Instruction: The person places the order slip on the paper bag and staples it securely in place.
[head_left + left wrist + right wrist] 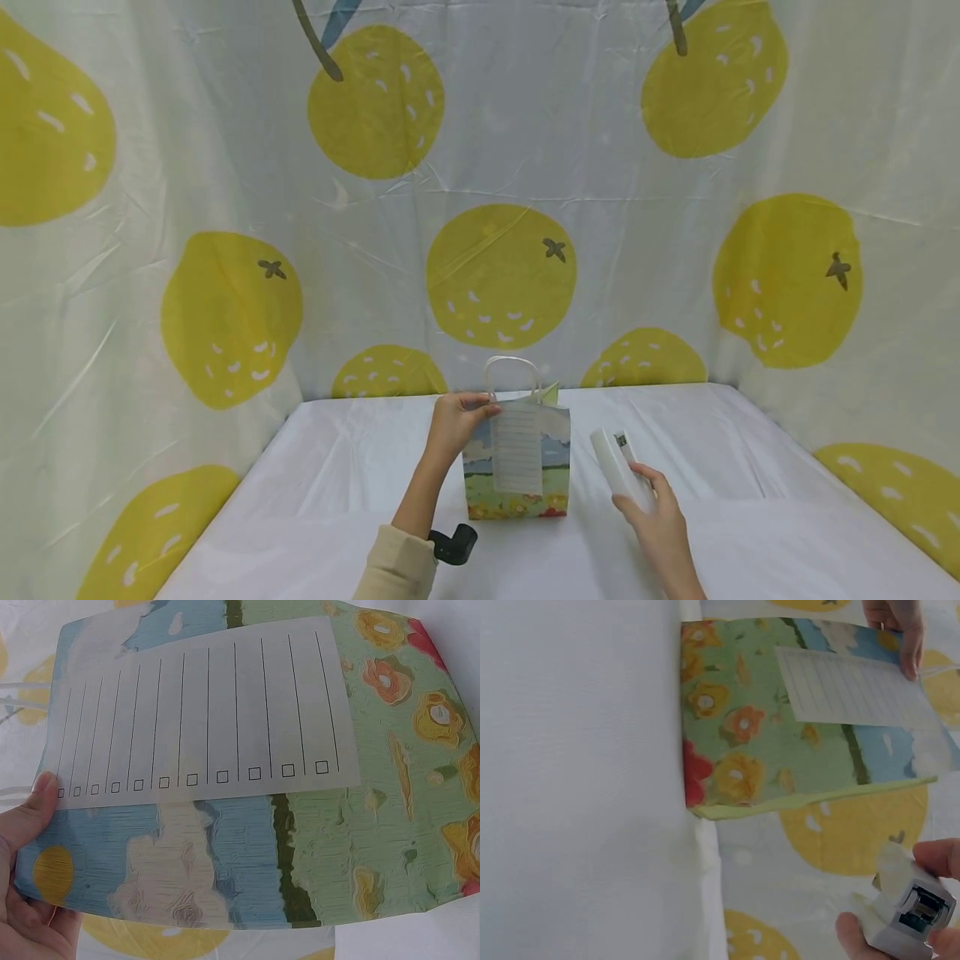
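A paper gift bag printed with sky, clouds and flowers stands upright on the table. My left hand pinches its upper left edge, and in the left wrist view the thumb presses the corner of a lined checklist sheet against the bag's front. The other fingers go behind the bag. To the right of the bag, my right hand grips a white stapler, its two arms spread apart and tilted toward the upper left. The right wrist view shows the stapler's metal-fitted end.
White cord handles rise from the bag's top. A white cloth covers the table. Behind and at both sides hangs a pale curtain with yellow fruit prints. A black wrist camera sits at my left sleeve.
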Motion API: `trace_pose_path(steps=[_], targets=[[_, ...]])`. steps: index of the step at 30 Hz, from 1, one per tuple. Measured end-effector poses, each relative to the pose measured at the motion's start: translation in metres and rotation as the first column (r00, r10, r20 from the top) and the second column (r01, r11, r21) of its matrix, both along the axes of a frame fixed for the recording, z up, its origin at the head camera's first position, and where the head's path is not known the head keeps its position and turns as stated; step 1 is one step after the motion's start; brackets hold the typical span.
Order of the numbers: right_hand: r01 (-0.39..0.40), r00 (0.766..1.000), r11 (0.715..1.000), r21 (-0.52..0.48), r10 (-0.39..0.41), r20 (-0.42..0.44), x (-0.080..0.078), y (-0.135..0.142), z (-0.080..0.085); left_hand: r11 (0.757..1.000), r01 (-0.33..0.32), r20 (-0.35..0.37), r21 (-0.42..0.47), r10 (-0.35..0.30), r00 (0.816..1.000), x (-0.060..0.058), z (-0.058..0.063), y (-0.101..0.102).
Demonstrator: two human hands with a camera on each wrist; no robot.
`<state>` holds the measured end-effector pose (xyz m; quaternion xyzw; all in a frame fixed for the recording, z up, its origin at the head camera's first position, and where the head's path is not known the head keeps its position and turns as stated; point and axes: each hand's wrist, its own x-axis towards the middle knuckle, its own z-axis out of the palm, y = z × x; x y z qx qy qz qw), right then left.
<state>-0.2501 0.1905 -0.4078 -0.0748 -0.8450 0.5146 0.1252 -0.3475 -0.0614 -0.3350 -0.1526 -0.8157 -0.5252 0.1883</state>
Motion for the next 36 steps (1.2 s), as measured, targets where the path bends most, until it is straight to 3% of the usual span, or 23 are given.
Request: trace_pose_path(steps=[8, 15, 18, 25, 28, 31, 34, 36], targets=[[0.004, 1.000, 0.998, -0.064, -0.005, -0.006, -0.008, 0.008, 0.014, 1.000, -0.004, -0.006, -0.006, 0.004, 1.000, -0.001, 0.002, 0.000], [0.041, 0.995, 0.974, -0.222, -0.060, -0.078, -0.018, 0.005, 0.026, 1.000, -0.008, -0.005, -0.009, 0.008, 1.000, -0.002, 0.003, -0.001], [0.050, 0.990, 0.946, -0.321, -0.090, -0.109, -0.024, 0.003, 0.030, 1.000, -0.012, 0.001, -0.011, 0.012, 1.000, -0.002, 0.002, 0.000], [-0.045, 0.978, 0.832, -0.552, -0.075, -0.194, -0.035, 0.001, 0.035, 1.000, -0.003, -0.006, -0.013, 0.003, 1.000, -0.002, 0.001, 0.000], [-0.095, 0.968, 0.801, -0.591, -0.063, -0.241, -0.049, 0.006, 0.023, 1.000, 0.006, -0.020, -0.020, -0.006, 1.000, -0.002, 0.001, -0.001], [-0.154, 0.950, 0.755, -0.638, -0.064, -0.305, -0.072, 0.015, -0.002, 1.000, 0.014, -0.035, -0.026, -0.015, 0.999, -0.001, 0.000, -0.002], [-0.169, 0.958, 0.753, -0.636, -0.027, -0.286, -0.078, 0.018, -0.006, 1.000, 0.016, -0.038, -0.024, -0.017, 0.999, -0.001, 0.000, -0.002], [-0.138, 0.973, 0.755, -0.641, -0.017, -0.230, -0.072, 0.014, 0.004, 0.999, 0.017, -0.047, -0.029, -0.018, 0.999, -0.001, 0.000, -0.002]])
